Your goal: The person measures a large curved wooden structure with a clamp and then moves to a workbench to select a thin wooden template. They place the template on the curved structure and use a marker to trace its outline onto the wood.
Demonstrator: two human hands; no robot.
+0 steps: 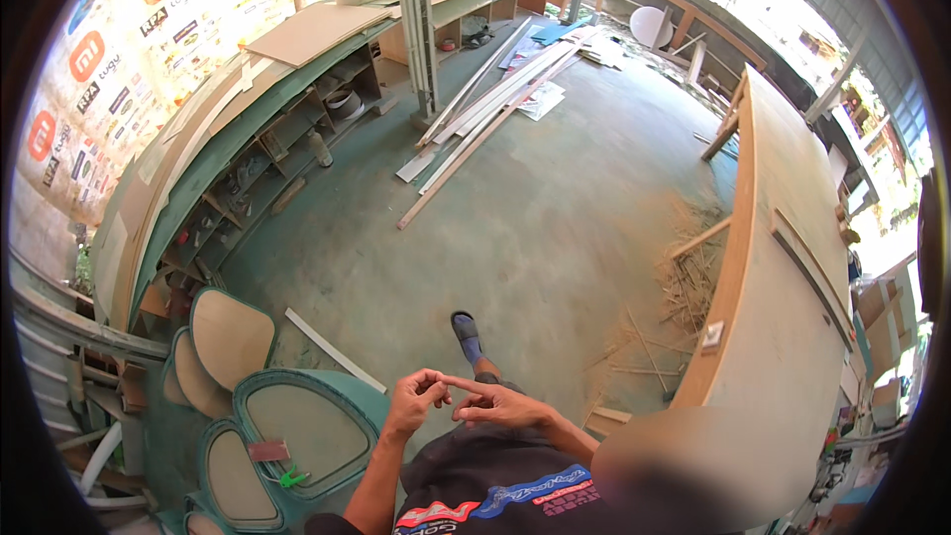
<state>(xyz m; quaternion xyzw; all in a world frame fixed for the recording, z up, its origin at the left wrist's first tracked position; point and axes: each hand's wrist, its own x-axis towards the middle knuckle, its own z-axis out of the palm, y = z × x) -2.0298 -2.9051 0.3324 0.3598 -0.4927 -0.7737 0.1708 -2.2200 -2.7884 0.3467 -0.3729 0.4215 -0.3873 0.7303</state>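
While the person stands on the green concrete floor [515,228], the left hand [414,401] and the right hand [495,403] meet in front of the waist, fingertips touching. The right hand's forefinger runs leftward, its long axis nearly level, and its tip lies against the curled fingers of the left hand. Neither hand holds anything that can be made out; the left hand is loosely curled, the right hand narrow with one finger out. If some small thing is pinched between them, it is too small to tell.

Nearest the left hand, just below and to its left, stands a green-framed oval panel [302,426], with a small brown sanding block [267,451] and a green clip [289,478] lying on it. More oval panels [230,339] lean further off to that side. A pale wood strip [335,350] lies on the floor above-left of the left hand, its long axis slanting down toward the hand. Beyond both hands, straight ahead, a foot in a blue sandal [466,335] points forward.

To the right of the right hand a large plywood tabletop [783,337] stretches away, its long edge running ahead and apart from the hand; a small white block [712,336] sits at its near edge. Shavings [684,277] litter the floor beside it. The right hand is nearer the tabletop, the left nearer the panels.
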